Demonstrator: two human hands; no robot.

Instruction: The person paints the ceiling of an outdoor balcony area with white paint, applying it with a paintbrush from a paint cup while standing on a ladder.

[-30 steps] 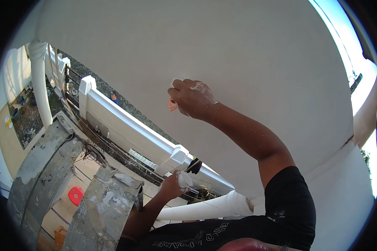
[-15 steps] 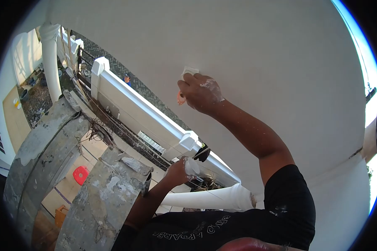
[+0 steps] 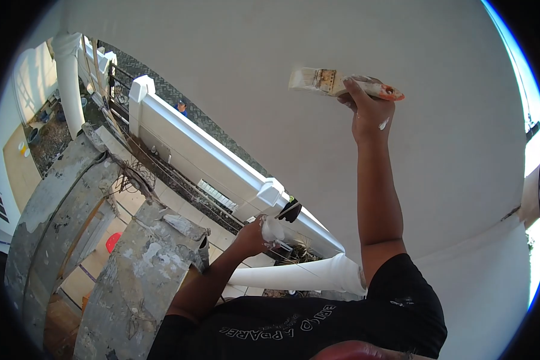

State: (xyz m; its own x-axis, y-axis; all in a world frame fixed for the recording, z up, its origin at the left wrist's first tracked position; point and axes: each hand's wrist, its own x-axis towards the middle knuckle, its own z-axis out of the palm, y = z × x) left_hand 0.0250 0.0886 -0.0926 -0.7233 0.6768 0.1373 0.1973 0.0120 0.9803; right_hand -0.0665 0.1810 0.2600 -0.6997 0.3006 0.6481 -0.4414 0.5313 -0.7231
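The wall (image 3: 270,78) filled most of my view, evenly white with no bare patch I could pick out, so I judged the coat well along; how much remained, I couldn't tell. It offered wide open room up to the roof edge (image 3: 513,78). My right hand (image 3: 369,111) pinched the paintbrush (image 3: 336,83) flat against it; my left hand (image 3: 255,234), fingers curled, gripped a white container (image 3: 274,229) near the railing (image 3: 222,168).

The wall (image 3: 270,54) is showing a smooth, matt white finish. Against it, the brush (image 3: 342,84) is showing pale bristles, a dull metal ferrule and a paint-smeared handle.
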